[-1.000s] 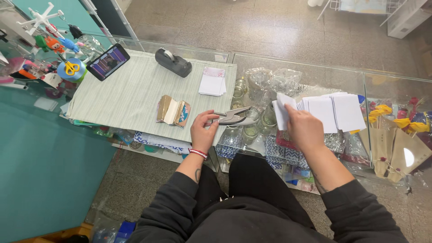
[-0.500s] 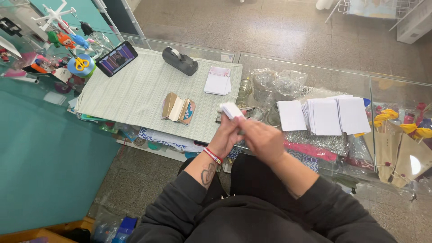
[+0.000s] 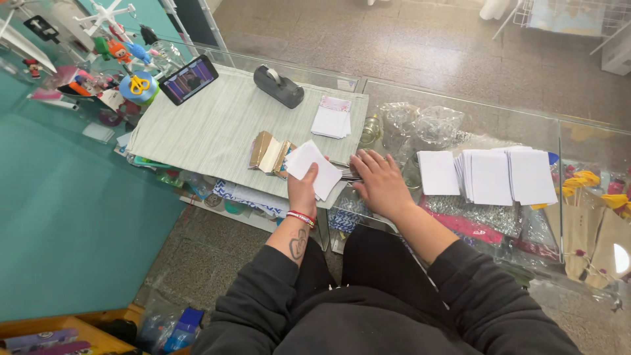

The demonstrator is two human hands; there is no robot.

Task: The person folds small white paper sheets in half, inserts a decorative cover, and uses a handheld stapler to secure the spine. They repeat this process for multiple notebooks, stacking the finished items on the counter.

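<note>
White paper square, pinched by its near edge in our left hand, sits above the striped mat. Light and floppy, we judge; edges suit gripping. Our right hand rests flat and open on the glass counter, holding nothing.

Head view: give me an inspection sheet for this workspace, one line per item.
Surface: glass counter with a pale green mat.
Job's things: white paper square; white paper stacks.
Clutter: tape dispenser, phone, small cards, yellow scissors, toys.
Hands: left hand holds the white paper square; right hand flat on the glass counter over a dark tool, partly hidden.
Cables: nothing seen.
Surroundings: tiled floor, teal panel.
</note>
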